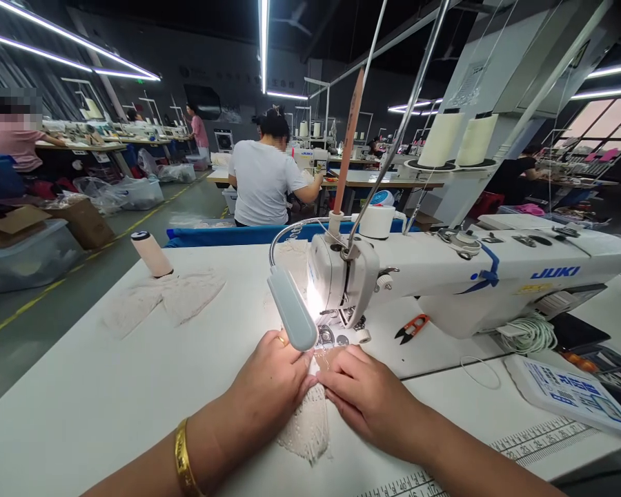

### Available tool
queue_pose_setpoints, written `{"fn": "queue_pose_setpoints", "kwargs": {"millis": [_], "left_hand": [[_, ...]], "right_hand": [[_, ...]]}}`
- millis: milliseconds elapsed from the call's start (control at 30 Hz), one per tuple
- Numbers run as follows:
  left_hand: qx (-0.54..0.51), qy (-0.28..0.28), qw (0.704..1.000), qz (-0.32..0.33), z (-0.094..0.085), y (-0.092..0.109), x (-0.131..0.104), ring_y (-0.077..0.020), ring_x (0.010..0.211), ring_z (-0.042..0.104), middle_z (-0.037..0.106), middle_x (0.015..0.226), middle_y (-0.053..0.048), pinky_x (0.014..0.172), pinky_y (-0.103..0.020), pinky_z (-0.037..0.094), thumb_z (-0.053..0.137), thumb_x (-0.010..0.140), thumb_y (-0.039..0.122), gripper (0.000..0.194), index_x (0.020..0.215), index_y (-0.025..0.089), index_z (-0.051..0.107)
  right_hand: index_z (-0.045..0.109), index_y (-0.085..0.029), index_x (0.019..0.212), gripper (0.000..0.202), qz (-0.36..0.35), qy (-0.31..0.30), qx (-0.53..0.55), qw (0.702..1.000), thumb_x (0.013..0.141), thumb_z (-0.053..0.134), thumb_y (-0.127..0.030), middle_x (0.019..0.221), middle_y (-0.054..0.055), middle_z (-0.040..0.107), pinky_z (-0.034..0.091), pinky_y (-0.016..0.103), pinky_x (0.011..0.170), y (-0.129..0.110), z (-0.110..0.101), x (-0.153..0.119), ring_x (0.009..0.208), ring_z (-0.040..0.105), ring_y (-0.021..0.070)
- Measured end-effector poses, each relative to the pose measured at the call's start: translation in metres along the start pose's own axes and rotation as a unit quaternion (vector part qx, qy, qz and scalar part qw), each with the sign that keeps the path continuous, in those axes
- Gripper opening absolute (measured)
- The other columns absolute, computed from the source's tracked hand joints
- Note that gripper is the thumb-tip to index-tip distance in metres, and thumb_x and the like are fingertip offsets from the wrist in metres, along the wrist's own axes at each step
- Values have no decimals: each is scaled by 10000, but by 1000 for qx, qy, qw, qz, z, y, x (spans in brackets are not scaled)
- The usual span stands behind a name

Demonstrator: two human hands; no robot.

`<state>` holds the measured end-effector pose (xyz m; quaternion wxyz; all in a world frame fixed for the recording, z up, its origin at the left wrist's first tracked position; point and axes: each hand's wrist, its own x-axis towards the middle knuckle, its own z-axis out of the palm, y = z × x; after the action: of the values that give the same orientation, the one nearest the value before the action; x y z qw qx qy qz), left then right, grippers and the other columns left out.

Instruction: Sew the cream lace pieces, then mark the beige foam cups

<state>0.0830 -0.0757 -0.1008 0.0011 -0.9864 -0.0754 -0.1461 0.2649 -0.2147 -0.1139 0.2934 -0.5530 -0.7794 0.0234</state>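
Beneath the head of a white sewing machine [336, 269], a piece of cream lace fabric [310, 428] lies on the table and hangs toward me from between my hands. My left hand [274, 373], with a ring and a gold bangle, is closed on the lace's left edge, its fingertips partly behind the grey lamp [292, 310]. My right hand [365, 393] pinches the fabric from the other side, fingers bent close to the presser foot. Light from the lamp falls on the needle area, whose details are partly hidden.
A thread cone [152, 255] and flat lace pieces [163, 300] lie at left. Orange thread snips [412, 328] rest right of the needle. A plastic case [574, 393] and coiled cord [530, 336] are farther right. A person in a white shirt [263, 179] sits ahead.
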Motion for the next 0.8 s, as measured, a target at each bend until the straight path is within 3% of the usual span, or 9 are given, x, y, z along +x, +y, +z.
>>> {"fn": "queue_pose_setpoints", "kwargs": {"millis": [200, 367, 633, 800], "left_hand": [[-67, -44, 995, -52, -6, -1, 2, -324, 1026, 659, 719, 1078, -88, 867, -517, 557, 566, 987, 186, 118, 1026, 180, 677], [-86, -15, 994, -67, -6, -6, 7, -350, 1077, 678, 742, 1157, -111, 893, -550, 567, 569, 964, 184, 117, 1032, 182, 664], [-96, 5, 993, -64, -5, -5, 7, -340, 1064, 707, 748, 1153, -128, 880, -544, 593, 543, 966, 171, 123, 996, 186, 661], [-83, 5, 994, -72, -7, -1, 6, -327, 1062, 717, 744, 1183, -138, 900, -525, 605, 552, 966, 173, 110, 967, 189, 661]], "right_hand": [[673, -169, 1118, 269, 6, 20, -36, 999, 982, 472, -53, 896, 59, 597, 414, 341, 706, -2, 8, -3, 817, 462, 226], [634, -182, 974, 239, 45, 2, -53, 998, 983, 439, -44, 883, 51, 589, 404, 349, 700, 1, 11, -1, 783, 470, 217], [643, -190, 1093, 303, 44, 20, -41, 998, 973, 419, -25, 872, 45, 595, 407, 357, 703, -1, 12, -1, 768, 478, 223], [647, -183, 1073, 287, 34, 33, -54, 997, 972, 431, -23, 866, 49, 596, 400, 359, 695, 0, 14, -2, 767, 484, 226]]}}
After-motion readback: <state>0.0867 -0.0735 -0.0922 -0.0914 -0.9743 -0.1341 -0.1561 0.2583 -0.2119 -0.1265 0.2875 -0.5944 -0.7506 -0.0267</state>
